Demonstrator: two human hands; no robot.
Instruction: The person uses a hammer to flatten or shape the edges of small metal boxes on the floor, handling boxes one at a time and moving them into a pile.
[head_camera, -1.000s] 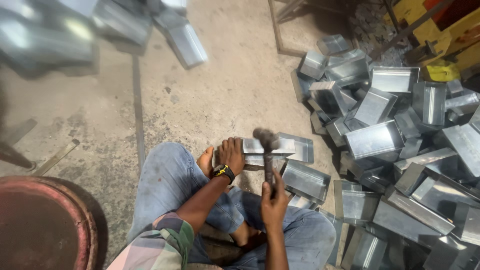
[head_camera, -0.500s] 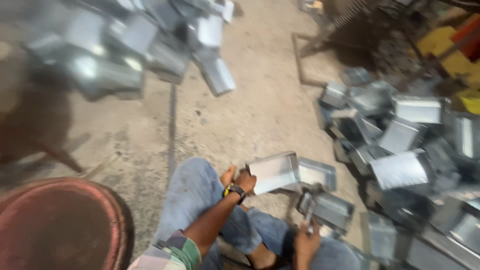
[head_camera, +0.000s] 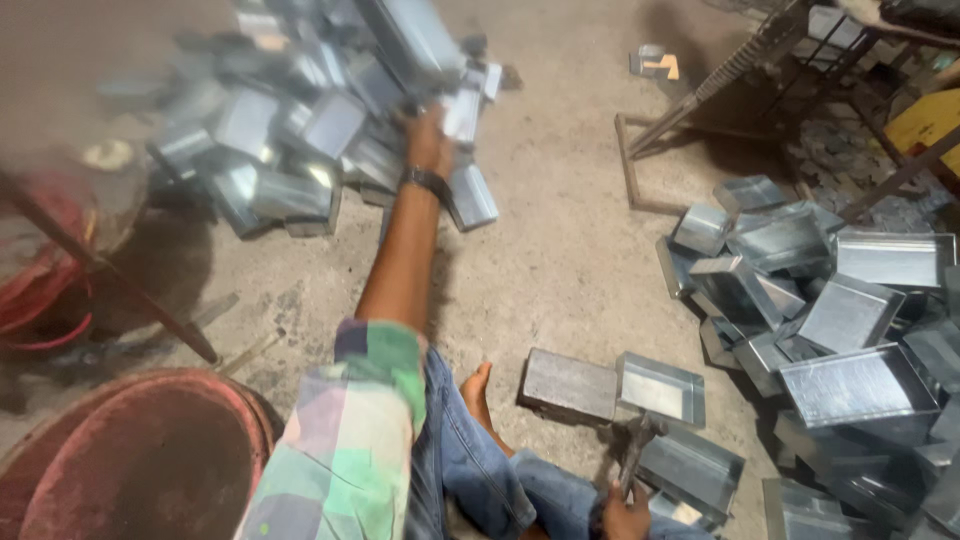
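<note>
left hand (head_camera: 428, 135): arm stretched to 11 o'clock, hand at the near edge of the far tray pile (head_camera: 300, 120); half a second ago it gripped a folded metal tray by the knee, now that tray seems to have joined the pile; blurred, cannot tell if fingers are spread or closed
right hand (head_camera: 628, 520): low at 5 o'clock, closed round the hammer (head_camera: 636, 450) handle; head raised a second ago, now down beside the trays
change read: looks like one piece finished and tossed aside, next one not yet picked
metal block (head_camera: 570, 385): flat grey slab on the floor by the bare foot, open tray (head_camera: 660, 390) touching its right side
right tray heap (head_camera: 840, 330): 3 o'clock, shiny open boxes
labels: none readable; small yellow-and-grey scrap (head_camera: 655, 65) at 1 o'clock, yellow object (head_camera: 930, 120) at the right edge
red drum (head_camera: 130, 460): 7 o'clock, round rusty rim
</note>
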